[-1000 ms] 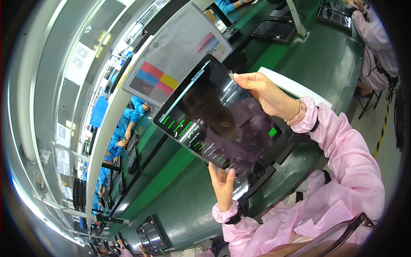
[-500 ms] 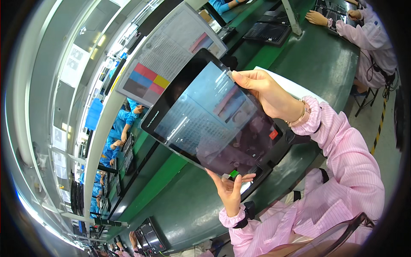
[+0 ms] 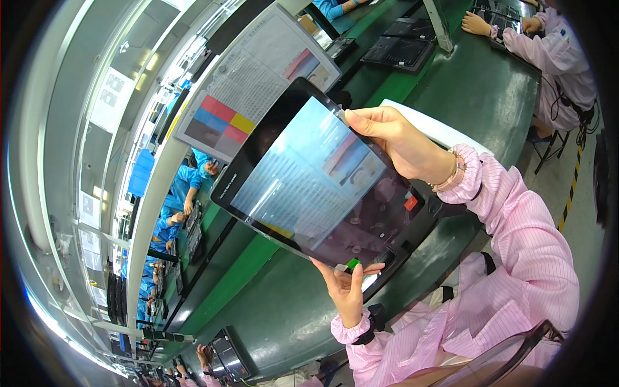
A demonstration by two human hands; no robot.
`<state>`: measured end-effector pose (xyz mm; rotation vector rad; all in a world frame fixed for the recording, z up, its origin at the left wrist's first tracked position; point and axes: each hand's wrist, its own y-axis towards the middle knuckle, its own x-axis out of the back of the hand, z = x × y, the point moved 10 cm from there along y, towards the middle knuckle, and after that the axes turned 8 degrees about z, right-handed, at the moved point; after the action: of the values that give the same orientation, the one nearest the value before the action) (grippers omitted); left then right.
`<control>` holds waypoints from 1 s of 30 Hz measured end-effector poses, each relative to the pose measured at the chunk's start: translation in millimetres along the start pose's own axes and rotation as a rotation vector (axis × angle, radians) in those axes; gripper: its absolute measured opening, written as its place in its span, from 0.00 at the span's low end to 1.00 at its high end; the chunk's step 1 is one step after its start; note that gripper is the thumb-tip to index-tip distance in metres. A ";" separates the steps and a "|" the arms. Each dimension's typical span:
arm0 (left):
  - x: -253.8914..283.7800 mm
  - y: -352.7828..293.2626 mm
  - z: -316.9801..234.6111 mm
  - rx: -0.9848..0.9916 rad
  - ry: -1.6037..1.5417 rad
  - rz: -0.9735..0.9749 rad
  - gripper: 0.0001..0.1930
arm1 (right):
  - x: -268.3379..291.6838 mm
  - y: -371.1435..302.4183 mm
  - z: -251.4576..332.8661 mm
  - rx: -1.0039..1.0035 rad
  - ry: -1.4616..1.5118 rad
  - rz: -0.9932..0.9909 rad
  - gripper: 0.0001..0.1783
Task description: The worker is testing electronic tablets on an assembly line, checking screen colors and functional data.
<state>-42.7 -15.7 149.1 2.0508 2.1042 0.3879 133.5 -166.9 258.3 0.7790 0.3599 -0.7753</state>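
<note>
Both hands hold a dark tablet [image 3: 309,174], tilted up off the bench. On its lit screen is a picture of a page with text and coloured blocks, with a red square icon in the dark part. My right hand [image 3: 403,142] grips the upper right edge, thumb on the front and the other fingers hidden behind. At the lower edge, my left hand [image 3: 348,293] holds the tablet between thumb and fingers, beside a small green tab [image 3: 352,264]. Behind the tablet stands a printed test chart [image 3: 258,71] with text, photos and coloured blocks.
The green workbench [image 3: 284,329] runs beneath. A black tray [image 3: 403,48] lies at the far right, and another tray-like dark thing [image 3: 227,355] near the lower left. A white sheet or board [image 3: 445,129] sits behind my right wrist. Co-workers in blue [image 3: 184,184] and pink [image 3: 548,48] sit around.
The tablet has shifted slightly down and left in my hands. The picture on its screen has become brighter, and a yellow patch shows at its lower edge.
</note>
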 end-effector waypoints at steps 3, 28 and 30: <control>4.5 -3.5 0.2 0.009 0.023 -0.067 0.44 | -0.1 -0.1 -0.1 0.005 -0.002 -0.003 0.15; 10.2 -9.2 -4.7 -0.047 0.017 -0.273 0.39 | -8.7 0.4 -7.4 -0.051 0.032 0.042 0.15; 11.9 -9.9 -3.8 -0.040 0.014 -0.288 0.39 | -8.4 0.2 -4.6 -0.026 0.030 0.033 0.15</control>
<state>-53.7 -4.2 150.3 1.6924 2.3341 0.3966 127.9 -159.3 259.9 0.7709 0.3830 -0.7275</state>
